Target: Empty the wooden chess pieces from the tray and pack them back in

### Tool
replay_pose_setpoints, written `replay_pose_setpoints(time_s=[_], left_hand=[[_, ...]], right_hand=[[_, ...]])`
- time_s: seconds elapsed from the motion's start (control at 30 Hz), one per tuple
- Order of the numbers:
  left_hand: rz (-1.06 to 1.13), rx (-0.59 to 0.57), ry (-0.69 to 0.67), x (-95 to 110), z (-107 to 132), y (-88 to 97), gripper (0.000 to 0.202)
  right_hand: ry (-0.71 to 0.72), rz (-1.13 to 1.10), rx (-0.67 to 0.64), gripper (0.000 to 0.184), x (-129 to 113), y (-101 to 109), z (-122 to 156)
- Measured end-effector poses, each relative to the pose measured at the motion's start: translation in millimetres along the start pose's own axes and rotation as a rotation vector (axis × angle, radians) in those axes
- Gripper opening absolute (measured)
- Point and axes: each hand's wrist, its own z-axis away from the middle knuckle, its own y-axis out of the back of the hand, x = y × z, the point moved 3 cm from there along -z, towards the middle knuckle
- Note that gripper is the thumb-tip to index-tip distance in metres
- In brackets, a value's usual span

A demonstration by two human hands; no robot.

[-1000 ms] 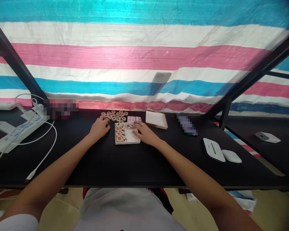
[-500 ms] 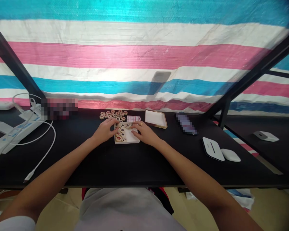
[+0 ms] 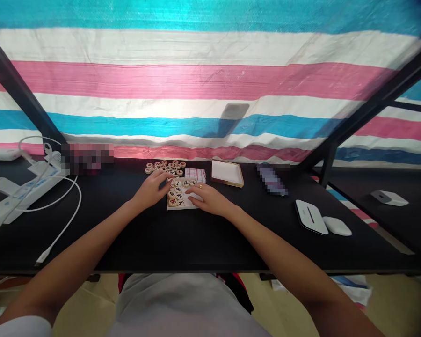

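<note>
A shallow white box [image 3: 192,206] sits on the black table in front of me. Round xiangqi pieces [image 3: 178,189] with black or red characters lie in its left columns and along its far side. My left hand [image 3: 150,189] is at the box's left edge, thumb and fingers apart, fingertips at the pieces by the far left corner. Over the right part of the box is my right hand [image 3: 212,199], a ring on one finger, its fingers stretched and spread above the white floor. Part of the box's right side is hidden beneath it.
More loose pieces [image 3: 164,164] lie behind the box, beside a folded red-and-white sheet [image 3: 195,175]. The box lid [image 3: 227,173] lies upturned behind to the right. Farther right are a blurred phone-like object [image 3: 272,180] and a white device [image 3: 310,217]. A power strip [image 3: 28,187] with cables stands left.
My right hand has drawn back from the box's far right corner toward me, uncovering the pieces there. My left hand has barely shifted.
</note>
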Motion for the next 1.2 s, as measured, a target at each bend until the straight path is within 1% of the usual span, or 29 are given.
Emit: replay_pose_setpoints(time_s=[0.03, 0.1, 0.17, 0.2, 0.3, 0.47, 0.57, 0.67, 0.73, 0.83, 0.9, 1.0, 1.1, 1.2], left_hand=[[-0.011, -0.027, 0.021, -4, -1, 2.7, 0.022], [-0.031, -0.153, 0.03, -10, -1, 4.5, 0.023], [-0.051, -0.286, 0.002, -11, 0, 3.7, 0.027], [-0.063, -0.33, -0.017, -10, 0, 3.1, 0.03], [-0.089, -0.378, -0.069, -5, 1, 1.8, 0.034], [-0.084, -0.371, -0.081, -3, 2, -1.5, 0.031], [-0.062, -0.318, -0.086, -1, 3, -3.4, 0.032], [-0.023, -0.253, -0.115, 9, 4, -6.5, 0.031], [-0.007, -0.239, -0.133, 17, 5, -10.0, 0.029], [-0.001, -0.249, -0.154, 25, 7, -16.1, 0.03], [-0.009, -0.238, -0.171, 27, 8, -18.6, 0.032], [-0.034, -0.179, -0.164, 25, 8, -17.8, 0.034], [-0.08, -0.122, -0.102, 19, 6, -13.1, 0.034], [-0.134, -0.087, -0.045, 8, 4, -7.7, 0.03]], right_hand=[[-0.011, 0.002, 0.001, 0.02, 2, 1, 0], [-0.028, 0.011, 0.002, 0.02, 5, 1, 1], [-0.028, 0.021, -0.006, 0.02, 6, 1, 1], [-0.023, 0.026, -0.01, 0.019, 6, 1, 0], [-0.016, 0.03, -0.021, 0.019, 5, -1, 0], [-0.016, 0.012, -0.015, 0.02, 3, 0, 0], [0.007, -0.023, -0.007, 0.025, -2, 3, 0], [0.069, -0.059, -0.024, 0.034, -10, 5, 1], [0.11, -0.069, -0.052, 0.036, -14, 5, 2], [0.13, -0.083, -0.086, 0.034, -18, 3, 2], [0.125, -0.109, -0.068, 0.033, -17, 3, 2], [0.088, -0.132, -0.024, 0.034, -11, 2, 2], [-0.015, -0.093, 0.007, 0.036, 1, 1, 2], [-0.1, -0.023, 0.043, 0.036, 12, 1, 1]])
